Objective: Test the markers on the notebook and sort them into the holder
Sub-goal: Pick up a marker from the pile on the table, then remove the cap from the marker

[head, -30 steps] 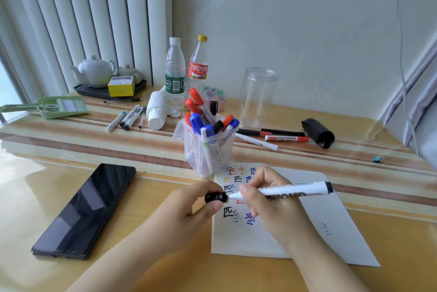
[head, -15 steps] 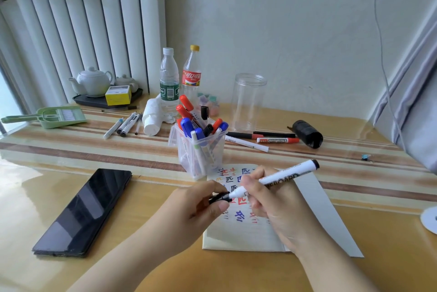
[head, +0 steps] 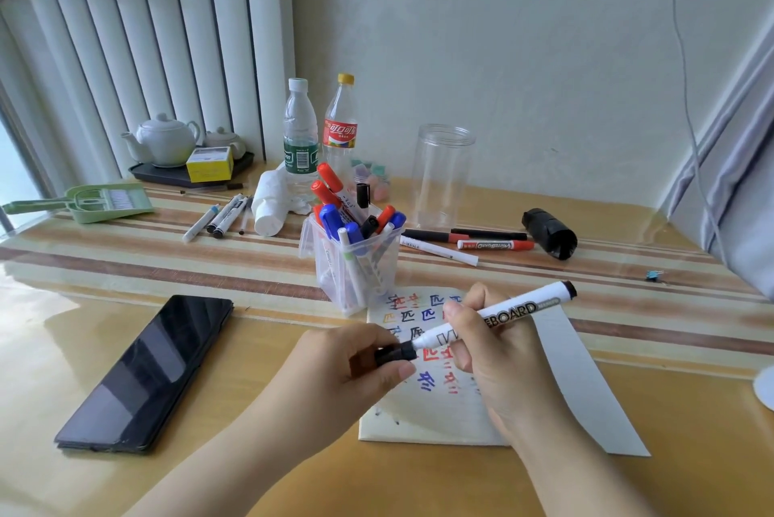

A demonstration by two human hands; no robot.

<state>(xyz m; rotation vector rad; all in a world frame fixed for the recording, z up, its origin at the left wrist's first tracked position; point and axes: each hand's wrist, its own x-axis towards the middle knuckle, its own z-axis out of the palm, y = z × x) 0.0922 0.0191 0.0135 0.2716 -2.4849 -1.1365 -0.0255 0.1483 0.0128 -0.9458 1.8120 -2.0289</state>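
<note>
Hands meet over the notebook (head: 423, 420) near the front edge of the table (head: 251, 474), both on one white marker (head: 494, 317) with a black end and "WHITEBOARD" printed along its barrel. The right hand (head: 494, 353) curls its fingers and thumb round the barrel, with the marker tilted so its far end rises toward the right. The left hand (head: 356, 365) pinches the black cap (head: 393, 353) at the marker's near end between thumb and fingers; the cap sits against the barrel, and whether it is fully seated cannot be told. The notebook page under the hands carries test scribbles in red, blue, orange and black. Just behind the notebook, touching or nearly touching its far edge, stands the clear plastic holder (head: 352, 269), crowded with red, blue and black markers, caps upward. To the holder's right, toward the back edge, lie three more markers (head: 473, 242) beside a black cylinder (head: 548, 233) on its side, with an empty clear jar (head: 442, 177) upright behind them. Several pens (head: 218, 219) lie to the holder's left. A dark phone (head: 146, 374) rests face up near the front left.
</note>
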